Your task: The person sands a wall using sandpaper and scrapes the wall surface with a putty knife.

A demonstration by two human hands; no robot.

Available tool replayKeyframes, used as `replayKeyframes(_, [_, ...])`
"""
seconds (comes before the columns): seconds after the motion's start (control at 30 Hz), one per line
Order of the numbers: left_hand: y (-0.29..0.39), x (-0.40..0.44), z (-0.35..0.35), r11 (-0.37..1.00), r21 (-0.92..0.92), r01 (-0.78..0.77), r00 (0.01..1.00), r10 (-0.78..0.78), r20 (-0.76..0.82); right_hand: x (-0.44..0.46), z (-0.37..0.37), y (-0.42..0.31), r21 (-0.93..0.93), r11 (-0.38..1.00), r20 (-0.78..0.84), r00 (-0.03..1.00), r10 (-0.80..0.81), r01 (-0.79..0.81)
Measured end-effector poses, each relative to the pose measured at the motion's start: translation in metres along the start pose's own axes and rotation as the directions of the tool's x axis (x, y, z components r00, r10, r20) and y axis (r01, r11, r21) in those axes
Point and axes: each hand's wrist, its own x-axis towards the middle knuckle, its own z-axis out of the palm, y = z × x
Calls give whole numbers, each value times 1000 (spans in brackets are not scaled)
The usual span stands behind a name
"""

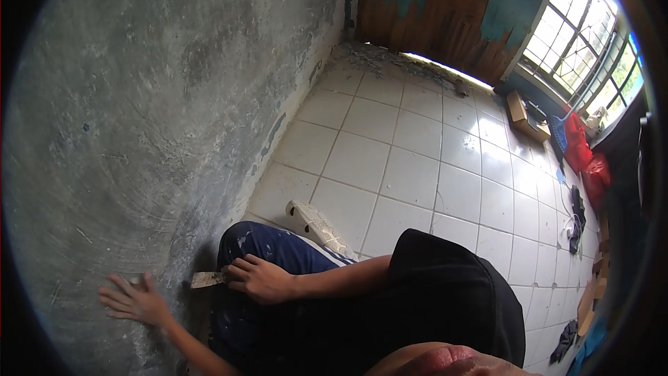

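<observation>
My left hand is spread against or just in front of the rough grey wall, fingers apart and holding nothing; whether it touches cannot be told. In my right hand is a flat scraper, its pale, stained blade pointing at the wall. The handle is hidden inside the closed fingers. That hand rests at my bent knee, over blue trousers marked with whitish specks. A light-coloured sandal shows on my foot beyond the knee.
White floor tiles run along the wall. Peeled flakes lie before a worn teal-and-brown door. On the right are a cardboard box, red bags and a dark cloth beneath a barred window.
</observation>
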Motion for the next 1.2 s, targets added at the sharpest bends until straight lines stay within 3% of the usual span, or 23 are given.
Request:
replayKeyframes(0.17, [16, -94, 9, 997, -60, -43, 988, 52, 146, 0, 2, 3, 17, 1000, -30, 1000, 1, 0])
replayKeyframes(0.23, [14, -119, 5, 993, -79, -85, 946, 105, 306, 1, 0, 3, 29, 1000, -33, 999, 5, -4])
replayKeyframes(0.3, [18, -119, -7, 991, -102, -89, 931, 119, 345, 2, -1, 2, 44, 999, -36, 999, 12, -10])
replayKeyframes(0.37, [16, -112, -23, 988, -152, -3, 856, 81, 511, 1, -2, 2, 41, 999, -34, 999, 4, -3])
replayKeyframes(0.4, [15, -108, -32, 988, -151, -6, 854, 84, 513, 1, -2, 2, 45, 999, -34, 999, 6, -4])
replayKeyframes(0.47, [16, -102, -46, 910, -409, 71, 903, 115, 414, 0, -3, 3, 53, 999, -48, 999, 1, 2])
replayKeyframes(0.5, [19, -100, -53, 909, -410, 71, 904, 116, 412, 0, -5, 3, 51, 999, -49, 999, 1, 1])
replayKeyframes(0.57, [20, -103, -67, 795, -560, 234, 894, 51, 446, -1, -6, 3, 38, 999, -28, 1000, 8, -7])
replayKeyframes(0.6, [16, -118, -69, 794, -560, 236, 893, 50, 447, -1, -6, 3, 38, 999, -26, 1000, 9, -8])
replayKeyframes(0.63, [11, -139, -70, 607, -529, 593, 739, -148, 658, -1, -5, 2, 38, 999, -35, 999, 15, -14])
replayKeyframes(0.67, [12, -147, -72, 332, -396, 856, 487, -263, 833, -1, -5, 1, 38, 999, -45, 999, 22, -20])
replayKeyframes(0.8, [6, -174, -72, 400, -443, 802, 589, -407, 698, 2, -6, -1, 99, 994, -11, 999, 38, -36])
replayKeyframes(0.87, [1, -195, -74, 368, -230, 901, 404, -520, 753, 2, -8, -1, 91, 995, -17, 999, 39, -38])
replayKeyframes(0.9, [8, -179, -84, 366, -233, 901, 405, -519, 753, 2, -8, -1, 88, 995, -18, 999, 39, -37])
replayKeyframes(0.97, [23, -152, -114, 345, -69, 936, 274, -590, 759, 2, -8, -1, 72, 997, -48, 998, 33, -30])
replayKeyframes(1.0, [23, -158, -117, 344, -69, 936, 273, -590, 760, 2, -8, -1, 71, 997, -47, 998, 33, -30])
replayKeyframes(1.07, [21, -175, -125, 384, -241, 891, 430, -548, 718, 2, -8, 1, 94, 995, -78, 996, 37, -30])
replayKeyframes(1.1, [28, -167, -132, 381, -240, 893, 428, -550, 718, 3, -7, 1, 93, 995, -76, 996, 35, -28])
replayKeyframes(1.17, [40, -147, -145, 246, -113, 963, 251, -651, 716, 3, -4, 1, 95, 994, -114, 991, 68, -57])
replayKeyframes(1.2, [40, -144, -144, 246, -112, 963, 250, -652, 716, 3, -2, 2, 95, 994, -113, 991, 67, -56])
